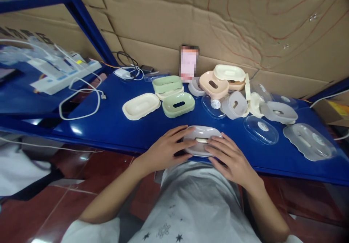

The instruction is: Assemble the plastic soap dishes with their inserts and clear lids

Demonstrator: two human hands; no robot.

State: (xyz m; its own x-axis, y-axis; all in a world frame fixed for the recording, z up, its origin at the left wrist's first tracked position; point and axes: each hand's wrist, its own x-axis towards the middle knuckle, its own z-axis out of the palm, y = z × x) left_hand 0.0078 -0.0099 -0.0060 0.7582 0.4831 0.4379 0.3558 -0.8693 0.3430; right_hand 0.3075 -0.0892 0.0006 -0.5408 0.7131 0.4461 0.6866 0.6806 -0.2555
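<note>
Nearest the person, both hands rested on one grey soap dish (201,141) at the near edge of the blue table (114,126). The left hand (163,150) lay with fingers spread flat over the dish's left end; the right hand (227,157) pressed its fingers, loosely spread, on the right end. The dish's slotted top appeared seated on its base, so this piece looked close to assembled, as far as could be judged.

Beyond it, loose parts lay unjoined: a cream tray (141,106), a green slotted piece (178,104) and a green stack (167,84) behind it. To the right lay about three clear lids (261,129) and several grey parts (309,141); the pile was too tangled to count surely. Further back sat a pink dish (214,84) and a cream dish (229,74). At the far left lay a white cable (81,101).
</note>
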